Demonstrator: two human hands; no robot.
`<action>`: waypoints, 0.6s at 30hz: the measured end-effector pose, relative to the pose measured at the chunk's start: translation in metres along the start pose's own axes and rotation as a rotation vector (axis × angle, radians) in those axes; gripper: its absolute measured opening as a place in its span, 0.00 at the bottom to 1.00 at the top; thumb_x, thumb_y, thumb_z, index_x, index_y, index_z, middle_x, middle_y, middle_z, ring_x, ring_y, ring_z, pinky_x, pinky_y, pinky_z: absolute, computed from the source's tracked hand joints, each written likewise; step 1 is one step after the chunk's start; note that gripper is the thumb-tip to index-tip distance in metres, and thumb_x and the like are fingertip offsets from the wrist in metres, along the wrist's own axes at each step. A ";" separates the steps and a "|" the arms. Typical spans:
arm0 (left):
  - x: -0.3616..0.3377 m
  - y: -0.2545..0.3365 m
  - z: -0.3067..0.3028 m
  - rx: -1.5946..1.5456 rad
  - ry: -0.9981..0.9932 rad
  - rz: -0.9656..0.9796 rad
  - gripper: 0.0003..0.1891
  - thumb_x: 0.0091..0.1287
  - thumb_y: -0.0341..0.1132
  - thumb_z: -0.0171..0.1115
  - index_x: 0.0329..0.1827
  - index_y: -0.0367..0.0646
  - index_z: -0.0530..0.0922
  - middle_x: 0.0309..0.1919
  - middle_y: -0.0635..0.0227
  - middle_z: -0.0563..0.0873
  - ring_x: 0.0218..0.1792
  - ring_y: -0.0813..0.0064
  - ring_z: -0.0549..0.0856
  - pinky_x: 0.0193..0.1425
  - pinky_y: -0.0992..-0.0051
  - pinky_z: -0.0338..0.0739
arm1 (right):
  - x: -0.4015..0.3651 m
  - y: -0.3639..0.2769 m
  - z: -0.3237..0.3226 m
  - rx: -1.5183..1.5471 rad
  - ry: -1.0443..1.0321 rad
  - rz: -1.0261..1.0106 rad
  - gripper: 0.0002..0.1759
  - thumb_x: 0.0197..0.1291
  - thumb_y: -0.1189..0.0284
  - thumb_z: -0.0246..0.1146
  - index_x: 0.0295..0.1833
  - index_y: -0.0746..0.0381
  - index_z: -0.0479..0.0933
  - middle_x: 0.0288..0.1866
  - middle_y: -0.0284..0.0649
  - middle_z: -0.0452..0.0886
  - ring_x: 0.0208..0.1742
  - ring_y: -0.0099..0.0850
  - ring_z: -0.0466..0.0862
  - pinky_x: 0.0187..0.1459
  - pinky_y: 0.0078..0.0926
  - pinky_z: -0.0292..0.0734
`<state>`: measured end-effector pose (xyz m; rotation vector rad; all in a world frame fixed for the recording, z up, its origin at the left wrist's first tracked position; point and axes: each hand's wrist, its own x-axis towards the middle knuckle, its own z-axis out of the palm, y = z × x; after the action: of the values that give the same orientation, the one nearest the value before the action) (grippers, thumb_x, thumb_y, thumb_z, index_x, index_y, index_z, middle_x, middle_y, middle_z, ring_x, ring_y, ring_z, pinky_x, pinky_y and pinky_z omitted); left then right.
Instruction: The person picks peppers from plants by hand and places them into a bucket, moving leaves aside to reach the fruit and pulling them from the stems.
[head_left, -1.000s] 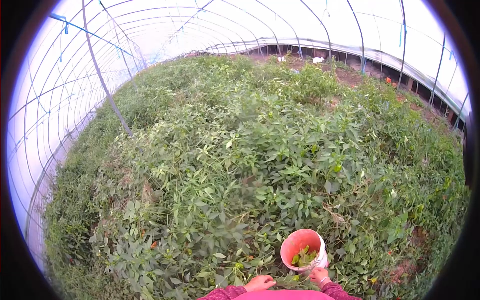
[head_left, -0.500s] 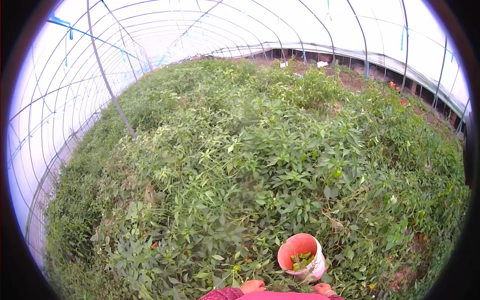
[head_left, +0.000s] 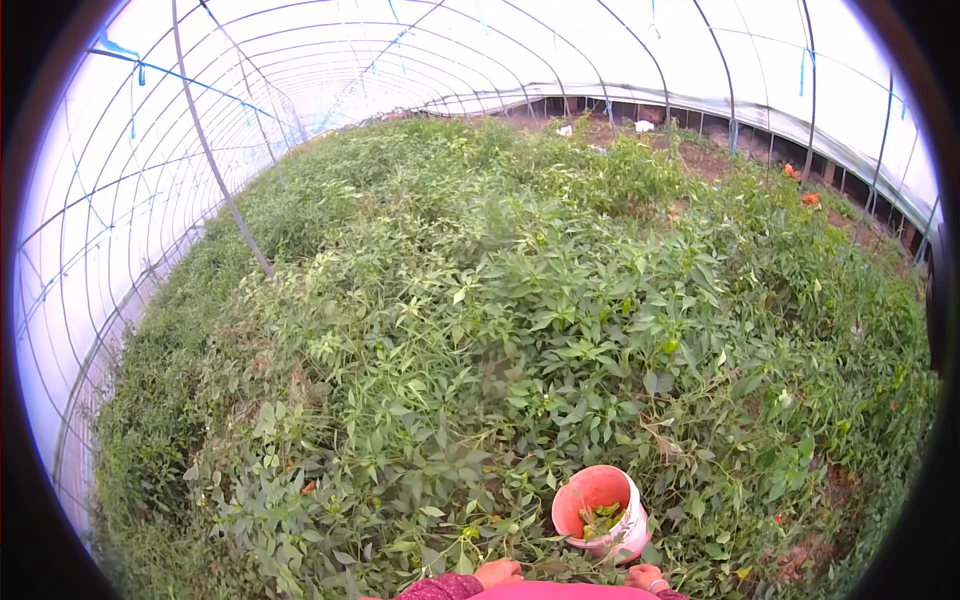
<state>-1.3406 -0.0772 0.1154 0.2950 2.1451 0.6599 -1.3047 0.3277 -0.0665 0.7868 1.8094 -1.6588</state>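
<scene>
A pink bucket [head_left: 578,490], red on the inside, stands tilted among leafy pepper plants at the bottom of the view. Several yellow-green peppers [head_left: 602,520] lie in it, with darker green pieces among them. Left of the bucket, my left hand [head_left: 498,572] is low in the foliage with its fingers curled in; what they hold, if anything, is hidden. My right hand [head_left: 643,577] is closed just below the bucket's base, close to some green leaf. Its grip is too small to make out. A green pepper [head_left: 670,346] hangs on a plant farther ahead.
Dense pepper plants [head_left: 420,330] fill the ground all around. A leaning pole [head_left: 218,150] rises on the left, under the hooped plastic cover [head_left: 330,60]. Bare soil [head_left: 700,160] and orange-red things [head_left: 810,200] show at the far right. A small red pepper [head_left: 309,488] shows at left.
My left hand has shifted slightly left. My right hand stays near the bucket. A darker green piece now shows among the peppers in the bucket. The orange-red things at far right look more exposed.
</scene>
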 end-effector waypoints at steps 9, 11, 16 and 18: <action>-0.004 0.014 -0.003 -0.037 -0.056 -0.078 0.25 0.64 0.50 0.53 0.58 0.42 0.72 0.48 0.55 0.81 0.52 0.57 0.79 0.56 0.64 0.71 | -0.037 -0.016 -0.005 -0.284 0.066 -0.139 0.20 0.54 0.57 0.61 0.45 0.61 0.80 0.38 0.38 0.82 0.39 0.32 0.80 0.42 0.31 0.75; -0.003 0.017 -0.004 -0.029 -0.057 -0.084 0.25 0.64 0.50 0.52 0.58 0.42 0.72 0.49 0.55 0.81 0.52 0.58 0.79 0.56 0.65 0.71 | -0.039 -0.021 -0.006 -0.306 0.068 -0.114 0.21 0.55 0.56 0.61 0.47 0.61 0.79 0.38 0.38 0.82 0.39 0.32 0.80 0.42 0.31 0.75; 0.000 0.018 -0.001 -0.026 -0.047 -0.070 0.24 0.65 0.48 0.52 0.58 0.42 0.72 0.49 0.56 0.81 0.53 0.58 0.78 0.56 0.65 0.71 | -0.044 -0.028 -0.009 -0.361 0.050 -0.149 0.21 0.56 0.56 0.60 0.48 0.61 0.79 0.38 0.39 0.82 0.39 0.32 0.80 0.42 0.31 0.75; 0.001 0.016 0.002 0.000 -0.024 -0.065 0.23 0.65 0.47 0.53 0.58 0.42 0.72 0.49 0.55 0.81 0.53 0.57 0.78 0.56 0.65 0.70 | -0.047 -0.029 -0.009 -0.314 0.044 -0.121 0.21 0.57 0.56 0.59 0.47 0.62 0.79 0.38 0.40 0.82 0.38 0.33 0.80 0.42 0.32 0.75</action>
<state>-1.3400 -0.0627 0.1233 0.2312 2.1226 0.6169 -1.2945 0.3319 -0.0115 0.5887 2.1171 -1.3871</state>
